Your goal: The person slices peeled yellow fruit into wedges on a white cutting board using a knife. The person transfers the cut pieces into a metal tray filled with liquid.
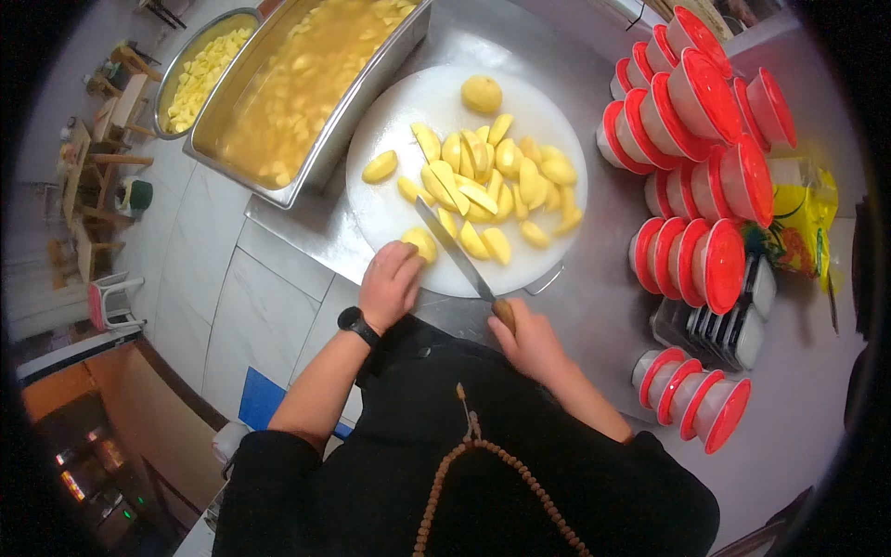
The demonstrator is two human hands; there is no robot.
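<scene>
On a round white cutting board [376,209] lies a pile of peeled potato wedges [532,184], with one whole peeled potato [481,94] at the far edge. My left hand [395,282] has its fingers on a peeled potato piece [420,245] at the near left rim of the board. The wooden handle of a kitchen knife [456,252] is in my right hand [530,341]. Its blade points away and to the left, between the held piece and the wedges. A lone wedge [379,167] rests at the board's left side.
A deep steel pan [306,182] of potato pieces in cloudy liquid stands left of the board, beyond it a steel bowl [161,104] of cut potato. Stacked tubs with red lids [724,268], black containers [720,327] and a yellow bag [800,216] are at the right.
</scene>
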